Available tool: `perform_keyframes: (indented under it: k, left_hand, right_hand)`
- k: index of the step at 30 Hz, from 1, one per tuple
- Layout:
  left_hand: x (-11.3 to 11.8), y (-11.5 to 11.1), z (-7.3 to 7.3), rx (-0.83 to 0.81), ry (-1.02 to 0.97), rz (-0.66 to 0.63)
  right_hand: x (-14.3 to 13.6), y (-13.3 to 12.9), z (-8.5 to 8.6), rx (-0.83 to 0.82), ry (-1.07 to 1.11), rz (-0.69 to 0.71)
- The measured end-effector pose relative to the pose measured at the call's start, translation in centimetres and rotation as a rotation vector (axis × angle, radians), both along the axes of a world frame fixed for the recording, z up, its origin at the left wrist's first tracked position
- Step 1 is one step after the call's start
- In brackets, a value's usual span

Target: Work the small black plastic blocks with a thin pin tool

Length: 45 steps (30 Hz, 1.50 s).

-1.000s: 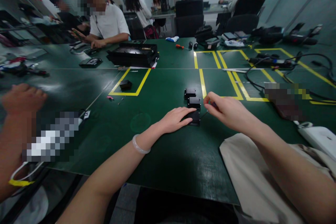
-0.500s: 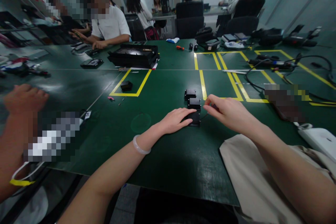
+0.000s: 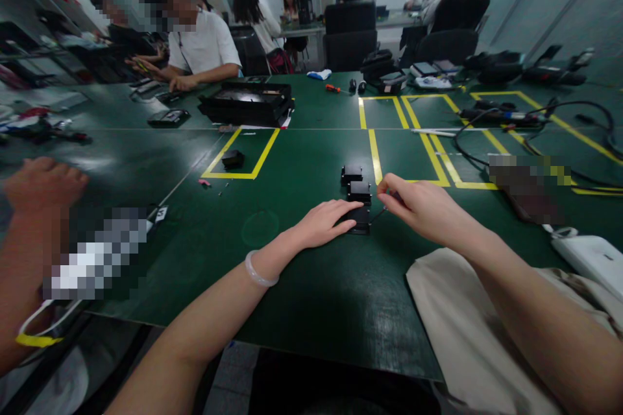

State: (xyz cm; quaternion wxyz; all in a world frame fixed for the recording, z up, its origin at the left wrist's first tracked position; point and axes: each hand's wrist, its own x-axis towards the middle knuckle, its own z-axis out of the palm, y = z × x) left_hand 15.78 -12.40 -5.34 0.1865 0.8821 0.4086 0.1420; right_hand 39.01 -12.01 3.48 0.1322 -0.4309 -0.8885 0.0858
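Three small black blocks stand in a row on the green table. My left hand (image 3: 327,222) has its thumb and fingers around the nearest block (image 3: 361,219), partly covering it. The middle block (image 3: 359,191) and the far block (image 3: 352,173) lie just beyond, touched by neither hand. My right hand (image 3: 407,201) is closed in a pinch to the right of the blocks, on a thin dark tool (image 3: 378,214) whose tip points at the nearest block's right side. What kind of tool it is cannot be made out.
A black tray (image 3: 247,104) and a small black part (image 3: 233,159) are at the left, near yellow tape. Beige cloth (image 3: 450,311) lies at the right, beside a white device (image 3: 594,262). Another person's hand (image 3: 46,183) rests at the far left. An orange screwdriver (image 3: 333,88) lies farther back.
The whole view has shifted very slightly. My left hand stays on the nearest block, and the fingers of my right hand have turned a little around the thin tool.
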Motion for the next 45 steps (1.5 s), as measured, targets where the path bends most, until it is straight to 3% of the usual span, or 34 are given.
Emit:
perform_keyframes:
  k: [24,45]
  left_hand:
    - [-0.04,0.04,-0.04,0.004,-0.001,-0.008]
    - [0.01,-0.02,0.16,0.004,0.0,-0.005]
  right_hand:
    - [0.0,-0.02,0.07,-0.072,0.037,0.019]
    - [-0.11,-0.22,0.12,-0.041,0.003,0.015]
